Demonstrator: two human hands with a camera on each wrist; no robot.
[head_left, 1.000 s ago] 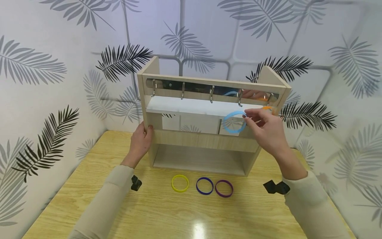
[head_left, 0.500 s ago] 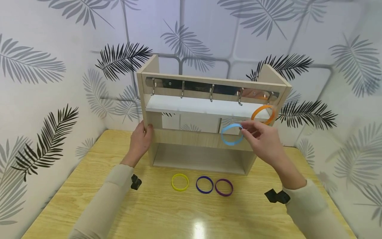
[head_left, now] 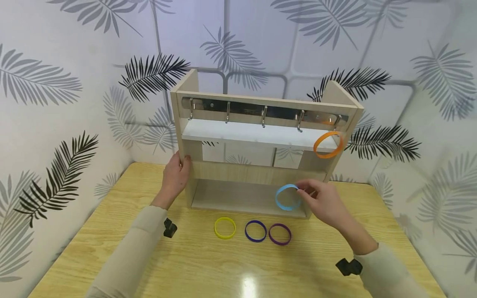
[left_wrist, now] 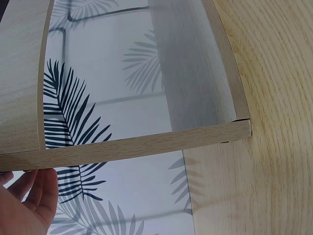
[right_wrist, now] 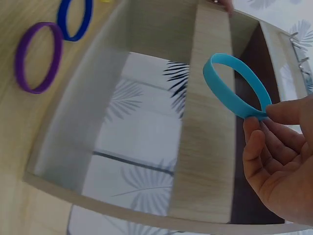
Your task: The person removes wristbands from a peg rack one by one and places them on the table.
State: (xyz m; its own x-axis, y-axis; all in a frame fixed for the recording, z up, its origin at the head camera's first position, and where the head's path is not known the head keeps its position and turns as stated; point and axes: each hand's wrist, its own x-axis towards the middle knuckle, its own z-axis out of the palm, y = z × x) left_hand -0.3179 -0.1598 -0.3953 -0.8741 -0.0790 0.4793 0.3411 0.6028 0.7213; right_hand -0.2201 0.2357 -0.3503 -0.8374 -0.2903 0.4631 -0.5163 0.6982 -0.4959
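My right hand [head_left: 323, 203] pinches a light blue silicone wristband [right_wrist: 230, 94] between thumb and fingers, in front of the shelf's lower compartment. An orange wristband [head_left: 316, 150] hangs from the rightmost hook of the metal hook rail [head_left: 246, 108]. With my left hand [head_left: 176, 173] I grip the left side panel of the small wooden shelf [head_left: 231, 171]; in the left wrist view its fingers [left_wrist: 48, 188] lie against that panel's edge. On the table in front of the shelf lie a yellow wristband [head_left: 215, 230], a dark blue wristband [head_left: 246, 235] and a purple wristband [head_left: 270, 237].
The shelf stands on a wood-grain table [head_left: 208, 269], close to a wall [head_left: 261, 49] with leaf-patterned covering. Several hooks [head_left: 264, 118] jut forward from the rail. The lower compartment [head_left: 227, 196] has an open front.
My right hand has moved down from the hooks with the light blue wristband, leaving the orange wristband hanging on the rightmost hook. My left hand has stayed on the side panel.
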